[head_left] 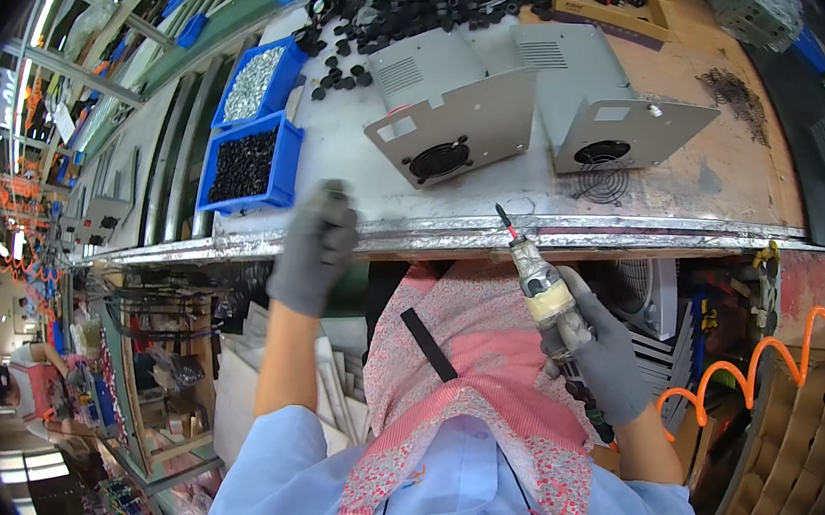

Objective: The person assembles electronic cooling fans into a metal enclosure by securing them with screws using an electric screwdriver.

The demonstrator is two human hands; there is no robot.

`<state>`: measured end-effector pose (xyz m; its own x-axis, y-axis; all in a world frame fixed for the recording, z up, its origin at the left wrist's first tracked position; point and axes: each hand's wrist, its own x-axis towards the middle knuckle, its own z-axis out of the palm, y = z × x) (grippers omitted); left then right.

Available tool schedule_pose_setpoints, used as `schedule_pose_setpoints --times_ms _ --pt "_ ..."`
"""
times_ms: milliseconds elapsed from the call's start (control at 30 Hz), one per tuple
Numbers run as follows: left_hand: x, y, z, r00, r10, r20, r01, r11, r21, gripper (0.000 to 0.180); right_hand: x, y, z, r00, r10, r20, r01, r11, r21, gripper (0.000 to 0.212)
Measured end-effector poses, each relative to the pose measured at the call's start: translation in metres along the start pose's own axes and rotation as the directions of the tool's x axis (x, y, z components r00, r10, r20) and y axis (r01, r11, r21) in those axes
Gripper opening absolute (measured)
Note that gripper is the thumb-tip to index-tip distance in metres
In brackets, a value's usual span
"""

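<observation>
My right hand [606, 348], in a grey glove, is wrapped round a power screwdriver [547, 294] whose bit points up toward the table edge. My left hand [317, 253], gloved too, hovers at the table's front edge and is smeared by motion; whether it holds anything does not show. Beside it sits a blue bin of black screws [288, 172]. Farther back is a blue bin of silver fasteners [284, 93]. Two grey metal housings with round fan openings stand on the table: the left housing [487, 120] and the right housing [647, 131]. A wire fan guard [601, 182] lies by the right one.
Black plastic parts [429, 8] are heaped at the back, next to a cardboard box [648, 23] of red and black pieces. A coiled orange air hose [722, 371] hangs at right. Metal rollers [169, 162] run along the left. A person [27, 388] works at far left.
</observation>
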<state>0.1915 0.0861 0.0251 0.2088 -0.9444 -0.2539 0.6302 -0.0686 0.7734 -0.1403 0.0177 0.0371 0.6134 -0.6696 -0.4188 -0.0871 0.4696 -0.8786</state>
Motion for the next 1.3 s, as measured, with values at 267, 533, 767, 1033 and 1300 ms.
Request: schedule_pose_setpoints --times_ms 267,533,767,1033,1300 --pt "0.029 -0.057 0.068 0.977 -0.092 0.192 0.103 0.993 -0.053 0.029 0.001 -0.007 0.016 0.994 -0.029 0.106 0.042 0.992 -0.123 0.059" --pt "0.029 -0.048 0.085 0.993 -0.081 0.087 0.062 0.977 0.203 0.035 0.000 0.000 0.011 0.994 -0.040 0.100 0.047 0.996 -0.072 0.058" --pt "0.033 -0.045 0.098 0.998 0.031 0.047 -0.051 0.850 0.524 0.033 0.001 -0.005 0.003 0.996 -0.012 0.091 0.011 1.000 0.020 0.055" --pt "0.070 -0.074 0.096 0.959 -0.036 0.282 -0.040 0.965 0.258 0.053 0.000 -0.011 -0.017 0.998 -0.054 -0.036 0.053 0.998 -0.037 0.053" --pt "0.098 -0.105 0.132 0.942 0.274 0.195 -0.288 0.356 0.889 0.040 -0.003 -0.008 -0.064 0.910 -0.133 -0.392 0.148 0.989 0.008 0.048"
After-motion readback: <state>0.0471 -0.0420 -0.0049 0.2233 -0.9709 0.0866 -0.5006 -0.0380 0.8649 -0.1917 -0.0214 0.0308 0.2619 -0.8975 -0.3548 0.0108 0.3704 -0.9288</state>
